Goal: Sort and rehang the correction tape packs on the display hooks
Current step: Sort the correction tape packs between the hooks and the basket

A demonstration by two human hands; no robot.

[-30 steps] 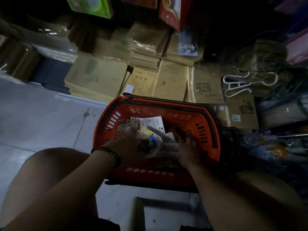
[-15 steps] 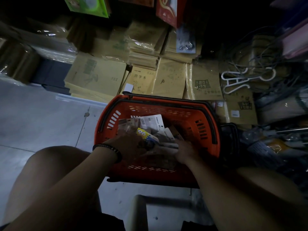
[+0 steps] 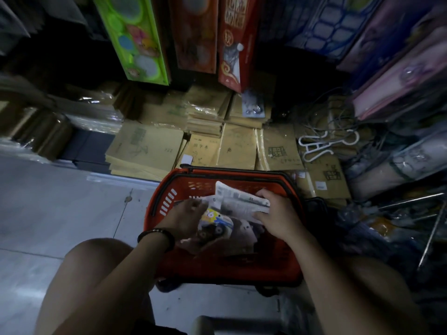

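Note:
An orange shopping basket (image 3: 169, 197) stands on the floor between my knees, filled with several correction tape packs. My right hand (image 3: 275, 213) grips a bundle of white-backed packs (image 3: 238, 201) above the basket's right half. My left hand (image 3: 187, 217), with a dark bead bracelet on the wrist, holds a pack with a yellow and blue cartoon card (image 3: 215, 224) lower down in the basket. Other pinkish packs (image 3: 244, 232) lie loose beneath both hands.
Stacks of brown exercise books (image 3: 145, 151) wrapped in plastic line the floor behind the basket. Boxed goods (image 3: 131, 37) hang above them. A white plastic hanger (image 3: 321, 145) and metal display hooks (image 3: 433, 228) lie at the right among cables. Pale floor tiles (image 3: 60, 209) spread to the left.
My right hand rose out of the basket holding a bundle of white-backed packs. My left hand shifted slightly with the cartoon pack. The camera tilted up, showing more shelf.

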